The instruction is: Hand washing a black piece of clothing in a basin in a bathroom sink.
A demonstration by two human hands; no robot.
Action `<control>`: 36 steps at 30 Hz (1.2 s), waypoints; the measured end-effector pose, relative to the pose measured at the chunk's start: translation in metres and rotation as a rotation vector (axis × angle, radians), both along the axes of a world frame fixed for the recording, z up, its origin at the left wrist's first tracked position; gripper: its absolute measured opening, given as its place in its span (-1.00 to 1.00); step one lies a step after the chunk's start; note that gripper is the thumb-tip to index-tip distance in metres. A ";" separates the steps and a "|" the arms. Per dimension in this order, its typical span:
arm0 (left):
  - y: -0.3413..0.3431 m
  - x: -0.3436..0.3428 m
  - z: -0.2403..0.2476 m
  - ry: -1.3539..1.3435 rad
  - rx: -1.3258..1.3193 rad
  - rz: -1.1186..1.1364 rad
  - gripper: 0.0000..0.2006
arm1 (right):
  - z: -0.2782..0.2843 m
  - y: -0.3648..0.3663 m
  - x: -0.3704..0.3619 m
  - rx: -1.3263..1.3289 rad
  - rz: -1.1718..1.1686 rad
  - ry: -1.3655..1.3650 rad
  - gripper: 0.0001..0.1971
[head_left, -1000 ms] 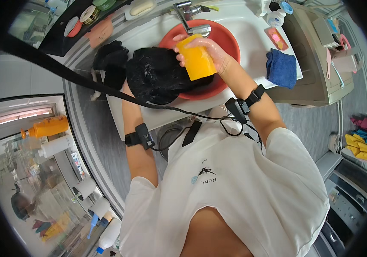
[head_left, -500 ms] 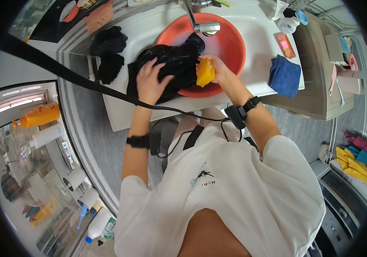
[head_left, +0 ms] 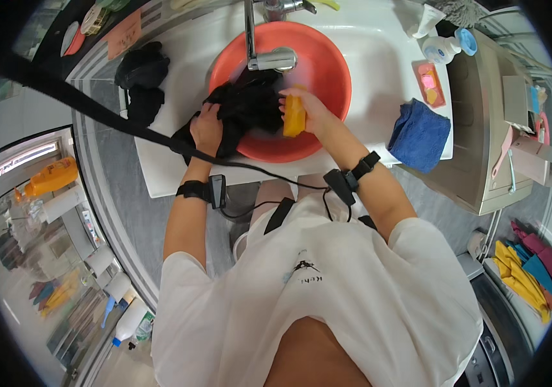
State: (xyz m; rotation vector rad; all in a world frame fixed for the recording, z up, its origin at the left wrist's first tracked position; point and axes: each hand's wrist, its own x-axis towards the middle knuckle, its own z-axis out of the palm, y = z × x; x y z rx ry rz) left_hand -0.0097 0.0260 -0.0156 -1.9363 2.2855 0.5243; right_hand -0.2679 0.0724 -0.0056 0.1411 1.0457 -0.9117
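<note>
A dark wet garment [head_left: 250, 103] lies partly in the orange-red basin [head_left: 327, 77] and hangs over its left rim. My left hand [head_left: 207, 131] is closed on the garment's left part, its fingertips partly hidden in the cloth. Held in my right hand [head_left: 314, 115] is a yellow bar of soap [head_left: 294, 117], above the basin's right half and beside the garment. Directly over the basin reaches the chrome faucet [head_left: 272, 60], with cloudy water beneath it.
The basin stands in a white sink [head_left: 379, 64]. On its right edge are a folded blue cloth [head_left: 419, 135], a soap dish [head_left: 430, 84] and a white bottle [head_left: 441, 49]. Black cloths [head_left: 142, 80] lie at the left. A black strap [head_left: 95, 109] crosses the view.
My left hand has gone from spread fingers on the garment to gripping it. More of the garment now lies inside the basin. The soap stays in my right hand; the whole view has shifted slightly.
</note>
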 end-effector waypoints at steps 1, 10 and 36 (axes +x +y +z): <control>0.001 0.000 0.007 -0.009 -0.202 -0.128 -0.61 | -0.003 -0.006 0.000 -0.043 0.003 0.080 -0.59; -0.006 0.015 0.019 1.486 0.317 0.840 -0.74 | 0.020 -0.026 0.061 -0.436 -0.014 0.578 -0.35; -0.066 -0.035 0.206 1.792 0.929 0.553 -0.76 | 0.003 -0.004 0.032 -0.275 -0.204 0.278 -0.42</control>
